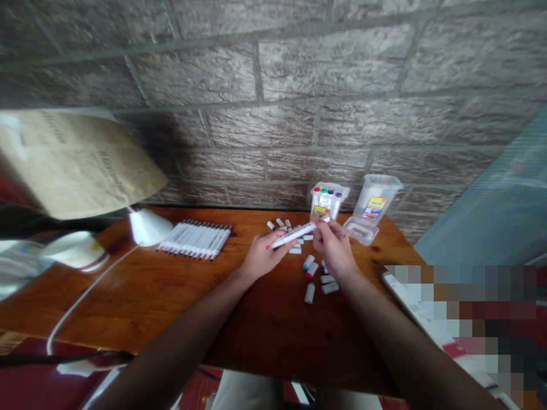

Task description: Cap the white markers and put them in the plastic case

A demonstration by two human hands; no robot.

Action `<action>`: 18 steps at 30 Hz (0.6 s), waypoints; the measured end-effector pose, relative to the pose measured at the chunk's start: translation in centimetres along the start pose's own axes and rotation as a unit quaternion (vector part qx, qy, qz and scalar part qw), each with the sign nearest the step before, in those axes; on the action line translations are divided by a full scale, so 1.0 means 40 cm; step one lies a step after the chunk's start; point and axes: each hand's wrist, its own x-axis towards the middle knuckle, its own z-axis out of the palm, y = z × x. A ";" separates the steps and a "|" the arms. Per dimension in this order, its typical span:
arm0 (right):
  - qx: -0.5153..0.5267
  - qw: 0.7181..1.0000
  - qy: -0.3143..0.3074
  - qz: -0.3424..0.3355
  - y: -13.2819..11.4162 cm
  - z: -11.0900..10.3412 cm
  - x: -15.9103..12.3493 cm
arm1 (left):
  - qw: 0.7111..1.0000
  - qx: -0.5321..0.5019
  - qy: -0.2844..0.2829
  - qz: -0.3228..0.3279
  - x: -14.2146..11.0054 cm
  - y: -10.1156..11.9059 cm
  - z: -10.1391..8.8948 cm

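Note:
A white marker (294, 233) with a red tip at its lower left end is held slantwise above the table. My left hand (262, 256) is closed around the red-tipped end. At the other end, the fingers of my right hand (335, 246) pinch the marker near its whitish cap. Loose marker caps (310, 292) with coloured ends lie below and between my hands, several partly hidden behind them. To the left, a row of white markers (196, 239) lies side by side on the wooden table (252, 330).
Behind my hands stands a clear box of capped markers (325, 200). A see-through container (378, 196) and its lid (363, 230) are to its right. At left are a lamp (149, 228) with a paper shade, its white cord, and a paper cup (79, 250). A brick-patterned wall rises behind.

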 end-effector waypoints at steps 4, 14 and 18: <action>-0.027 0.998 -0.048 0.026 0.008 0.007 -0.009 | 0.999 0.009 -0.033 0.037 -0.003 0.019 -0.006; -0.116 0.991 -0.053 -0.034 0.039 0.006 -0.007 | 1.000 0.010 -0.005 0.022 0.004 0.007 -0.007; -0.145 0.985 -0.058 -0.068 0.048 0.005 -0.006 | 1.000 0.000 -0.012 0.014 0.007 0.002 -0.004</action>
